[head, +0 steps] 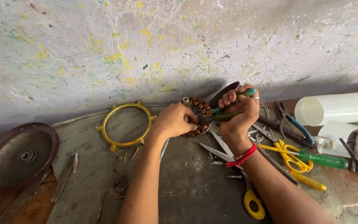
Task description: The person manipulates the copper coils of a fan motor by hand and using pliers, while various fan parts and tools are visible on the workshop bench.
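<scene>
At the far left of the table (187,195) lies a dark round metal dish cover (19,154) with a hub at its middle. Right of it rests a gold-coloured metal ring with small lugs (125,125), flat on the grey mat, with a few loose screws and nails (125,157) scattered just below it. Next comes the left hand (174,120), its fingers curled tightly around the edge of a round copper-wound motor stator (197,113), which is held up close to the paint-flecked wall. The right hand (239,112), a red thread band at its wrist, is closed in a fist around a green-handled tool (233,112) whose tip meets the stator; what kind of tool it is cannot be told. Beneath the right forearm lie yellow-handled scissors (245,182). Further right are a green-handled screwdriver (322,159), blue-handled pliers (297,124) and a white rolled sheet (336,107).
</scene>
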